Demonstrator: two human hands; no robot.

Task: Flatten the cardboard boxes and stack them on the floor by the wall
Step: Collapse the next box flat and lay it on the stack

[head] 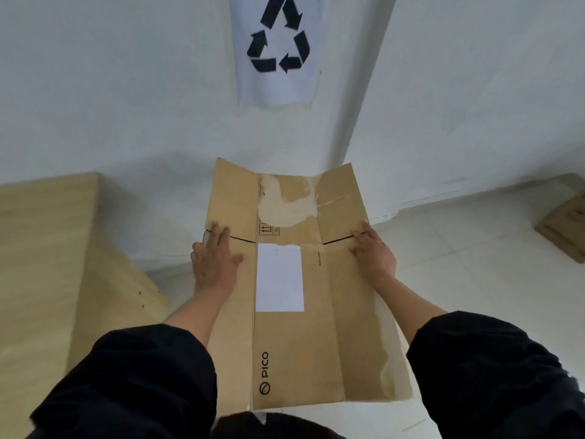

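Our fingers lie nearly straight on the flattened cardboard box (297, 327). The left hand (213, 259) presses flat on the panel at the left edge, fingers a little spread and pointing away from us; the right hand (373, 253) rests on the right edge, its fingertips at the slit between flaps and its thumb tucked along the rim. Whether any fingers curl under either edge we cannot tell. Neither hand is the nearer: both sit at about the same depth, one at each long side, roughly midway along the sheet.

The box's long axis runs straight away from us, from just in front of our body toward the wall (126, 90), and its far flaps reach close to the foot of that wall, under the recycling sign (277, 49). We judge the coming move to be lowering it forward onto the floor (459, 264) at the wall's base, so that heading matters most.

The box looks fully collapsed: brown, creased lengthwise, with a white label (279, 277) in the middle, a pale torn patch beyond it, and a PICO logo at the near end.

A wooden tabletop (41, 248) stands at left; another cardboard box (563, 229) sits on the floor at far right.
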